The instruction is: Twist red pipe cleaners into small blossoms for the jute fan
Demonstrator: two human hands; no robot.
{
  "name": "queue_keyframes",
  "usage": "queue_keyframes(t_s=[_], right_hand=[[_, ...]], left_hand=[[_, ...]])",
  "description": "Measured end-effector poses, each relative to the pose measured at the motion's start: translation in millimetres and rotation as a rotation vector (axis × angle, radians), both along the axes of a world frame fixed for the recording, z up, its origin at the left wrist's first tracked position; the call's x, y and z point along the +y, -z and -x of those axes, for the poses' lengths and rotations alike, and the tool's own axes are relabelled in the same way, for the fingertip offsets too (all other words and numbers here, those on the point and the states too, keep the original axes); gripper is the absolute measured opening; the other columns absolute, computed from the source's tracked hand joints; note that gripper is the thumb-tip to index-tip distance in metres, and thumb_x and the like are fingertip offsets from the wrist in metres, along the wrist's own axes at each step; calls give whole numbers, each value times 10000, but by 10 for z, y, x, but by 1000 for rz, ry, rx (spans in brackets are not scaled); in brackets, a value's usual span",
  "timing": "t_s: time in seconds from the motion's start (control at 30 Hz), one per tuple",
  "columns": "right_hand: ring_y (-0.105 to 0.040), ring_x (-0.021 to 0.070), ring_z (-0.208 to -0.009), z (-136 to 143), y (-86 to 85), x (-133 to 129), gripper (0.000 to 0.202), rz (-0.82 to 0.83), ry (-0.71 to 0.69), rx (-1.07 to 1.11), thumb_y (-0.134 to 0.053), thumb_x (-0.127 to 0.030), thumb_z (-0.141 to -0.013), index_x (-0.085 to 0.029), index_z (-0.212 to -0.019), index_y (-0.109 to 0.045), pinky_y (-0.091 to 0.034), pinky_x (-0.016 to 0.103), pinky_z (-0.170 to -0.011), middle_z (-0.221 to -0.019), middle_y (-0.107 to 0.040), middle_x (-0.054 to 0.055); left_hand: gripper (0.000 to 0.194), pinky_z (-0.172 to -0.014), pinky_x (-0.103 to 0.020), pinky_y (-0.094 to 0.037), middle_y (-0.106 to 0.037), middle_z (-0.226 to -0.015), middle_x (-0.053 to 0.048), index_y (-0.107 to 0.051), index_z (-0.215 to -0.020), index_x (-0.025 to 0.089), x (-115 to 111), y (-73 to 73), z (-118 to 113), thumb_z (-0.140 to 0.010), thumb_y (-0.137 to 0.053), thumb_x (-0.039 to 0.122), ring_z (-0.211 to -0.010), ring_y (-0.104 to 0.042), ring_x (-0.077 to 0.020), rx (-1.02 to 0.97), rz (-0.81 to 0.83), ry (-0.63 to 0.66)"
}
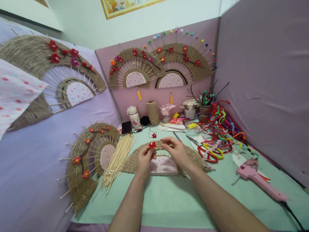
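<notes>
My left hand (146,158) pinches a small red flower (152,145) between thumb and fingertips. Close on its right is my right hand (176,151), its thumb and fingers bent toward each other near the flower; whether something thin is between them is too small to tell. Both hands are above a twine-wrapped fan (134,158) lying on the green tabletop, with a dotted half-circle (164,164) at its centre. Beyond the hands, another red flower (154,135) lies on the table with a thin wire loop beside it.
Thin wooden sticks (118,159) lie left of the fan. Scissors (210,153), tangled pipe cleaners (223,123) and a pink glue gun (259,182) with a cord are at right. A twine spool (152,113) and white bottle (134,117) stand behind. Finished fans (94,171) lean around.
</notes>
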State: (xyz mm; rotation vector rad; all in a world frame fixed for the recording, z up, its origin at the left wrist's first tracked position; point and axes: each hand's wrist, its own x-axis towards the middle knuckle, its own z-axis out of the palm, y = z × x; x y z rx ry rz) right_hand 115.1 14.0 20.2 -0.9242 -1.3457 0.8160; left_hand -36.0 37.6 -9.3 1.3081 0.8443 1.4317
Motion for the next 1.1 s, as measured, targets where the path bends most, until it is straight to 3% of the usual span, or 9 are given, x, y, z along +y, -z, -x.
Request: queue_keyframes(t_s=[0.23, 0.43, 0.63, 0.9, 1.1], right_hand=[[-587, 171, -776, 4, 33, 28, 235, -4, 20, -34, -594, -341, -754, -173, -913, -638, -458, 291, -694, -879, -654, 55], [-580, 168, -753, 14, 76, 46, 230, -19, 22, -55, -578, -348, -771, -175, -910, -638, -455, 294, -680, -871, -657, 57], [-570, 162, -747, 31, 94, 49, 195, -52, 49, -117, -574, -340, -784, -178, -867, -645, -448, 295, -687, -861, -652, 52], [-558, 158, -773, 60, 99, 16, 142, -158, 69, -249, -557, -301, -810, -190, -849, -637, -437, 287, -692, -864, -630, 48], [-541, 169, -816, 75, 78, -28, 92, -280, 121, -349, -541, -235, -824, -203, -852, -622, -432, 304, -737, -856, -600, 44]], left_hand=[[253, -509, -205, -356, -534, -635, 13, -603, -763, 148, -25, -49, -6, -714, -635, 394, -511, -461, -69, -23, -3, -10], [240, -523, -224, -358, -527, -589, 18, -643, -714, 148, -65, -94, 7, -736, -613, 386, -503, -439, -80, 160, -105, -135], [188, -672, -256, -401, -603, -764, -34, -709, -798, 180, -95, -104, 5, -757, -605, 330, -736, -533, -144, 323, -301, -295], [174, -605, -245, -372, -524, -657, -10, -720, -808, 198, -129, -55, -9, -773, -575, 288, -656, -481, -133, 441, -355, -388], [173, -614, -259, -385, -580, -651, -22, -714, -755, 189, -96, -25, -6, -749, -601, 320, -648, -492, -145, 391, -337, -438]])
